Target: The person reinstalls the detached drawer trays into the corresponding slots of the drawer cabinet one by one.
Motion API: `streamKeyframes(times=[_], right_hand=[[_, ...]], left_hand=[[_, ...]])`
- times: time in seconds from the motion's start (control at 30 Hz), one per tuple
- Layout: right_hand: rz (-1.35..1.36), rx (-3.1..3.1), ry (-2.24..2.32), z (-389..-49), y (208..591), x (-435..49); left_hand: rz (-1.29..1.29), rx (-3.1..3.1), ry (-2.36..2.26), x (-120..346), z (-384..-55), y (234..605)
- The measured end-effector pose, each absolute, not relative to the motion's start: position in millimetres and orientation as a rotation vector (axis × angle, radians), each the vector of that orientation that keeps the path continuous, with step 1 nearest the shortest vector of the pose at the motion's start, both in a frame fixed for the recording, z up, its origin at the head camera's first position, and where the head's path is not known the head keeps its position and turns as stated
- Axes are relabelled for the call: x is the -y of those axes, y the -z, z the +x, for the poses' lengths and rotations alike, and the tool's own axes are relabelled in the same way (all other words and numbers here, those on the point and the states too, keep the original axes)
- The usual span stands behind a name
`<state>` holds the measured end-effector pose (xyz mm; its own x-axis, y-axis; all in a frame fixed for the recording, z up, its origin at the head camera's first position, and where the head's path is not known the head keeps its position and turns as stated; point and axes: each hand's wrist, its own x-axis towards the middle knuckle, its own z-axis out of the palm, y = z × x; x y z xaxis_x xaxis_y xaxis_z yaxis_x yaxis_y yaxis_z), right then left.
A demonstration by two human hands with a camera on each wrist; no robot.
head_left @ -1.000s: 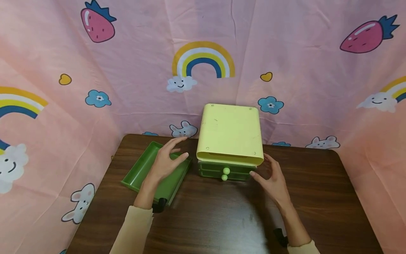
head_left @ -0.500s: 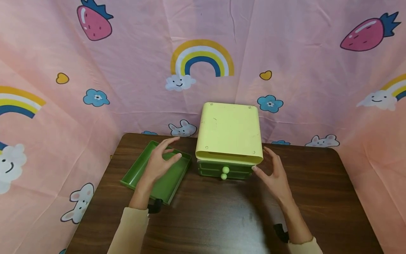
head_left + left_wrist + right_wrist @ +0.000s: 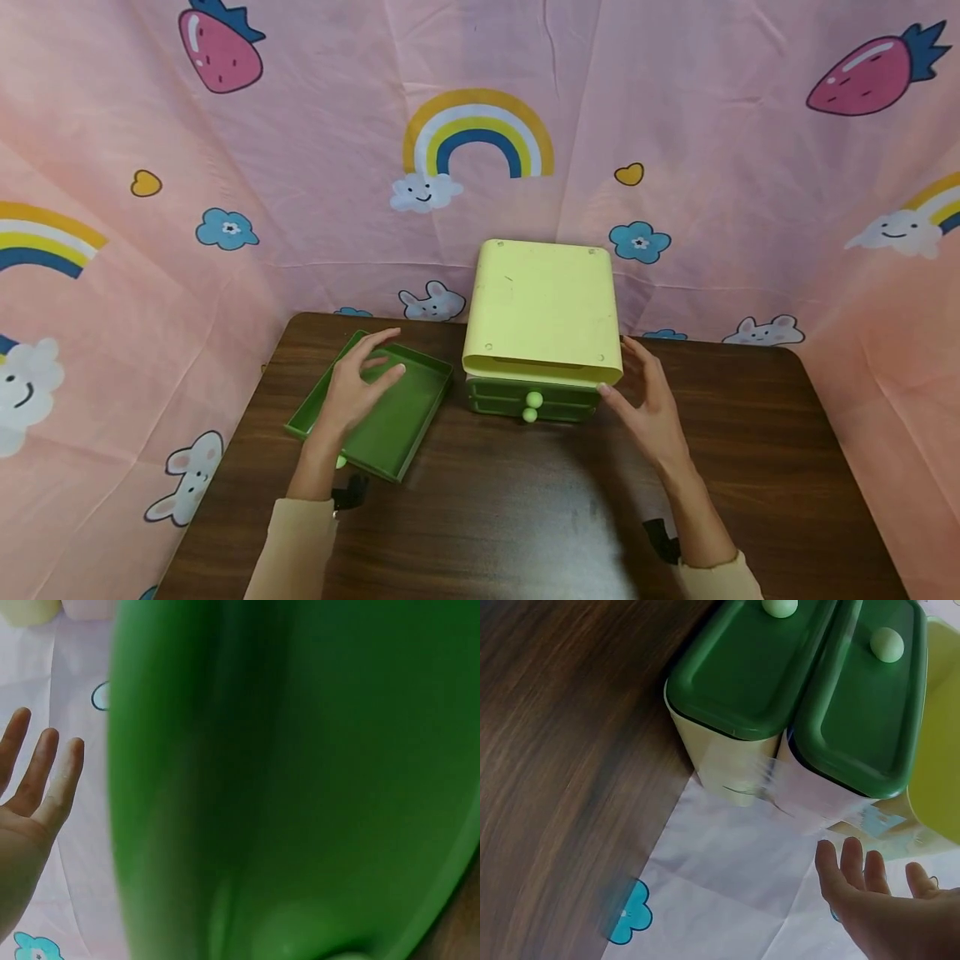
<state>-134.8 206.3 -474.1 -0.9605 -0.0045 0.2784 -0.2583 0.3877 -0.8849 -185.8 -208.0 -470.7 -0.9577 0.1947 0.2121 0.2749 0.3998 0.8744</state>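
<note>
A small drawer cabinet stands at the back of the table, with a pale yellow top (image 3: pixel 543 304) and two dark green drawer fronts (image 3: pixel 731 671) bearing light green knobs (image 3: pixel 533 401). Its top slot (image 3: pixel 945 742) has no drawer in it. A loose green drawer (image 3: pixel 408 417) lies left of the cabinet; its near left part is hidden behind my left arm. My left hand (image 3: pixel 352 396) hovers over that drawer, fingers spread and holding nothing. Beside the cabinet's right side is my right hand (image 3: pixel 652 421), thumb near the front corner; whether it touches, I cannot tell.
The dark wooden table (image 3: pixel 517 517) reaches toward me. A pink patterned cloth (image 3: pixel 330 150) hangs close behind and on both sides of it. Clear tape (image 3: pixel 742 776) runs across the cabinet's side.
My left hand has drifted left, away from the cabinet, over the loose drawer. My right hand has shifted slightly up along the cabinet's side. Cabinet and drawer stay in place.
</note>
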Motion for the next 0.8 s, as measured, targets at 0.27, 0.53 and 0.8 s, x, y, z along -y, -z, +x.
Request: streamKeyframes(times=[0.27,0.53,0.8], right_hand=[[0.244,2.390,-1.649,-135.4,468.1,-204.1],[0.204,2.400,-1.638,-138.2,461.6,-202.1],[0.276,2.353,-1.729,-134.0,439.0,-186.0]], left_hand=[[-0.423,2.579,1.433,226.9,-196.9,505.3],[-0.390,2.560,1.249,245.8,-196.1,515.4],[-0.329,2.593,1.211,259.8,-189.2,523.9]])
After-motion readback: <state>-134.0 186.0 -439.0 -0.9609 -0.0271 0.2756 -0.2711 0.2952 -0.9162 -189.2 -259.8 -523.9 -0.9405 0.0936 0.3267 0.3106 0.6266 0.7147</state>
